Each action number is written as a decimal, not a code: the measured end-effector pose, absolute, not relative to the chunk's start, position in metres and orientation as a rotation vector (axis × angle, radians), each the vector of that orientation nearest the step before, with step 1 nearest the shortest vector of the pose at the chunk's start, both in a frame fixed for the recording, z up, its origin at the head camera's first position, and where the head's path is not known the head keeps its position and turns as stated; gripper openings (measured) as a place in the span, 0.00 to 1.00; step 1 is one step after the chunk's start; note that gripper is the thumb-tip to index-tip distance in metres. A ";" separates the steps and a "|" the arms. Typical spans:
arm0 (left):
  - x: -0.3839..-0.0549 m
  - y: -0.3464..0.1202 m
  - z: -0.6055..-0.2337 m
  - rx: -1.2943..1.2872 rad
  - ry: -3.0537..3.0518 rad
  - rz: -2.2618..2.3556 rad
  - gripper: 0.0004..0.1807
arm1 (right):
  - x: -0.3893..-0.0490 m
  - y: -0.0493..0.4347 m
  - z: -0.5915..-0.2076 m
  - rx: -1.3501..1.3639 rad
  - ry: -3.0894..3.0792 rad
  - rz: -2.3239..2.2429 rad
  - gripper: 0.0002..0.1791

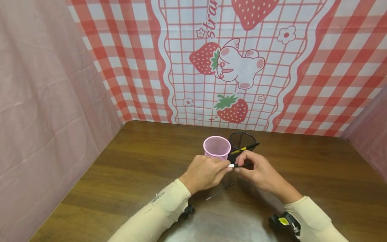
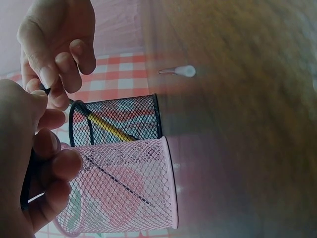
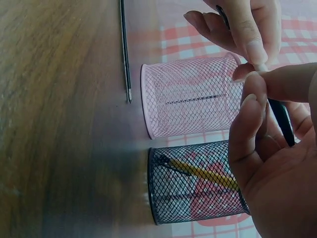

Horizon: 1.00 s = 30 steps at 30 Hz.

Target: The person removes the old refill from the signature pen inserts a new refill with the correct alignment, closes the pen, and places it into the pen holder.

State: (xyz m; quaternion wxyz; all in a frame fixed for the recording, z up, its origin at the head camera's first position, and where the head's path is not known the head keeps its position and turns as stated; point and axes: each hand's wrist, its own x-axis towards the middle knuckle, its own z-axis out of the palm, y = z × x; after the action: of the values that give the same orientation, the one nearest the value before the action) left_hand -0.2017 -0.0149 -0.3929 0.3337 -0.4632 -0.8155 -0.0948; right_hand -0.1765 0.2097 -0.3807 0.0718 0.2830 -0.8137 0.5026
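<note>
Both hands meet over the table, on a black-and-white pen [image 1: 231, 165]. My left hand [image 1: 208, 171] grips one black end, partly hidden by its fingers in the left wrist view. The right hand [image 1: 261, 171] pinches the other part between thumb and fingers; its black tapered end [image 3: 281, 121] shows in the right wrist view. Fingertips cover the middle, so I cannot tell whether the parts are joined. Below the hands a thin pen refill [image 1: 219, 192] lies on the tabletop, its metal tip visible in the right wrist view.
A pink mesh pen cup [image 1: 217, 137] stands just beyond the left hand. Beside it is a black mesh cup [image 3: 198, 186] holding a yellow-and-black pen [image 1: 246, 148]. The brown wooden table [image 1: 136, 161] ends at a strawberry-patterned checked cloth [image 1: 187, 114].
</note>
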 end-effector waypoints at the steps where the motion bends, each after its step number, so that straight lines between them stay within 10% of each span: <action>1: -0.202 -0.015 -0.393 -1.210 -2.130 -0.248 0.12 | -0.177 0.210 -0.381 0.849 -2.444 1.514 0.13; 30: -0.202 -0.015 -0.393 -1.279 -2.034 -0.305 0.10 | -0.176 0.214 -0.374 0.671 -2.790 1.631 0.23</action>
State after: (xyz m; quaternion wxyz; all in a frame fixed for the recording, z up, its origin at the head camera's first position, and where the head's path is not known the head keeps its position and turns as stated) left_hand -0.2018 -0.0146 -0.3928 0.3520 -0.4944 -0.7860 -0.1178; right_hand -0.1762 0.2137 -0.3743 -0.0792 0.2026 -0.8427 0.4925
